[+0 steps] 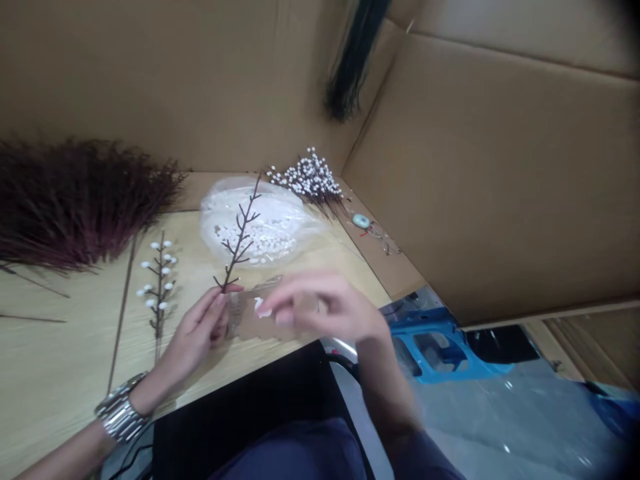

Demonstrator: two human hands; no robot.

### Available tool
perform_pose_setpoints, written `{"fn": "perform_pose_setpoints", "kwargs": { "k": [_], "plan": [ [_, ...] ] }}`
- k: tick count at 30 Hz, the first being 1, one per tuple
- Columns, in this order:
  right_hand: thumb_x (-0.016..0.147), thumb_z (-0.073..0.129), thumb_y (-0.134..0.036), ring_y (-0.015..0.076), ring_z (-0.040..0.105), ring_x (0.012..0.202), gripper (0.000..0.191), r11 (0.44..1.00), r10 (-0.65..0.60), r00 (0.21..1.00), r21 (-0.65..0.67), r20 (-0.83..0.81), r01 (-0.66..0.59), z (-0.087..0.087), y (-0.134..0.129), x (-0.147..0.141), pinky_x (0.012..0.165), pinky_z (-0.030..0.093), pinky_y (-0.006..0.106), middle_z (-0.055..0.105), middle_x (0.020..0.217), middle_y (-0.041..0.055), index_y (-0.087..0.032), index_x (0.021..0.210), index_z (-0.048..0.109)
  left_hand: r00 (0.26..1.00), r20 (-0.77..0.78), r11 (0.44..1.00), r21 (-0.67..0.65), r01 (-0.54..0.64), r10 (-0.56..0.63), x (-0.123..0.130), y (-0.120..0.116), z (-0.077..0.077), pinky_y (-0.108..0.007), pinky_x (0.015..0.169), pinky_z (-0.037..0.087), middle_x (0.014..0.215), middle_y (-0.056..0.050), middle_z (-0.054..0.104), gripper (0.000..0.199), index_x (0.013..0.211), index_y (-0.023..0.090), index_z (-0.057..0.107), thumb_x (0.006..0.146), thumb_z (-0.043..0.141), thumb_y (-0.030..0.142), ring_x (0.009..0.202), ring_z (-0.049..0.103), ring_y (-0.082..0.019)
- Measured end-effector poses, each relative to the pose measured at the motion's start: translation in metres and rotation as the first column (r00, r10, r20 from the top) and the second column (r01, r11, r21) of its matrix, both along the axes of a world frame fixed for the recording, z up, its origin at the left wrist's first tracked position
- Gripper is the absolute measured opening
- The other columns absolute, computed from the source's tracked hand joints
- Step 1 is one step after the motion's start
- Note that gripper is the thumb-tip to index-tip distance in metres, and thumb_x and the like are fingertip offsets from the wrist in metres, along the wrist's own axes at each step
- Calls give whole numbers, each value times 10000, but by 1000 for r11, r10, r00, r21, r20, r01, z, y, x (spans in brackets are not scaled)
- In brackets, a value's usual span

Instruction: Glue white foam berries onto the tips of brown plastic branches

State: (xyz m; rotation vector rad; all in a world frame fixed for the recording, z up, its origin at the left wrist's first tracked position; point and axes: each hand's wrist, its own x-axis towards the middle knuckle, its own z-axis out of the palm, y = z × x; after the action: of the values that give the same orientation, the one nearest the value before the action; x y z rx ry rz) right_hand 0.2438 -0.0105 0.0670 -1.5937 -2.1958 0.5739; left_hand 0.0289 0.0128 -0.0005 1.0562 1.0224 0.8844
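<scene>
My left hand [199, 320] pinches the lower end of a bare brown artificial twig [240, 237], which stands upright with short side shoots. My right hand [325, 307] is smeared by motion over a piece of cardboard [253, 327], so its fingers and anything in them cannot be made out. A white patch [262, 308] lies on the cardboard by the right fingertips. Behind the twig sits a clear plastic bag [295, 220] of small white berries. Left of my left hand, a finished-looking twig with white berries [161, 273] lies on the table.
A heap of dark reddish-brown twigs [75, 207] fills the table's far left. White-berried twigs [313, 177] are piled at the back, near a small light-blue case [361, 221] and eyeglasses [384, 239]. Cardboard walls [490, 160] rise behind and right; a blue plastic stool [445, 350] stands below.
</scene>
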Motion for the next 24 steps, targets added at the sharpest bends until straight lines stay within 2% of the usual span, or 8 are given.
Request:
{"fn": "perform_pose_setpoints", "kwargs": {
  "k": [4, 5, 8, 12, 16, 19, 21, 24],
  "plan": [
    [941, 611, -295, 241, 651, 1040, 233, 996, 83, 965, -34, 250, -77, 20, 98, 9, 926, 477, 350, 736, 1064, 114, -182, 1125, 700, 1000, 19, 999, 41, 3, -4, 0, -1, -2, -188, 473, 253, 650, 87, 320, 440, 1272, 206, 570, 996, 504, 542, 539, 289, -109],
    [957, 593, -293, 240, 646, 1061, 231, 995, 99, 943, -56, 319, -86, 20, 116, 7, 940, 473, 349, 731, 1089, 118, -174, 1125, 697, 1000, 26, 999, 50, 11, -12, 0, -1, -3, -193, 476, 248, 652, 87, 321, 437, 1268, 207, 564, 1001, 491, 545, 539, 286, -110],
    [996, 543, -281, 241, 635, 1111, 239, 992, 125, 915, -60, 385, -111, 11, 153, -2, 977, 471, 371, 707, 1171, 133, -151, 1137, 685, 998, 54, 998, 47, 31, -33, 0, -1, -5, -203, 477, 229, 664, 86, 323, 415, 1225, 214, 566, 996, 491, 551, 535, 278, -111],
    [988, 594, -346, 229, 654, 1089, 270, 985, 169, 879, -103, 447, -137, -8, 184, -13, 959, 531, 443, 676, 1211, 97, -153, 1168, 652, 997, 71, 998, 54, 35, -39, -2, -1, -7, -211, 478, 200, 651, 91, 267, 353, 1166, 212, 581, 1005, 489, 513, 537, 242, -114],
    [974, 628, -354, 216, 668, 1057, 285, 969, 237, 841, -181, 486, -169, -17, 209, -18, 921, 571, 438, 666, 1218, 86, -166, 1188, 642, 998, 38, 995, 90, 50, -54, -6, 0, -6, -221, 493, 207, 631, 90, 251, 338, 1091, 205, 602, 1033, 436, 494, 543, 245, -117],
    [986, 608, -355, 202, 676, 1027, 262, 954, 285, 832, -225, 476, -198, -19, 222, -17, 903, 581, 413, 675, 1205, 82, -175, 1172, 652, 999, -42, 990, 136, 36, -30, -7, -1, -2, -226, 524, 269, 640, 78, 328, 349, 1049, 209, 631, 1033, 444, 503, 561, 310, -118],
    [988, 606, -352, 201, 676, 1031, 254, 949, 302, 834, -234, 463, -213, -21, 228, -14, 907, 580, 412, 677, 1203, 80, -178, 1165, 655, 997, -77, 982, 187, 12, 3, -7, -1, 1, -232, 590, 343, 696, 52, 438, 349, 1012, 205, 650, 1027, 468, 502, 623, 404, -125],
    [980, 619, -347, 213, 670, 1054, 270, 956, 281, 847, -213, 451, -204, -29, 234, -12, 915, 577, 429, 669, 1214, 83, -171, 1184, 646, 996, -80, 975, 221, -16, 34, -4, 0, 1, -240, 643, 381, 761, 28, 515, 335, 1038, 199, 658, 1020, 495, 491, 685, 465, -135]
  ]
}}
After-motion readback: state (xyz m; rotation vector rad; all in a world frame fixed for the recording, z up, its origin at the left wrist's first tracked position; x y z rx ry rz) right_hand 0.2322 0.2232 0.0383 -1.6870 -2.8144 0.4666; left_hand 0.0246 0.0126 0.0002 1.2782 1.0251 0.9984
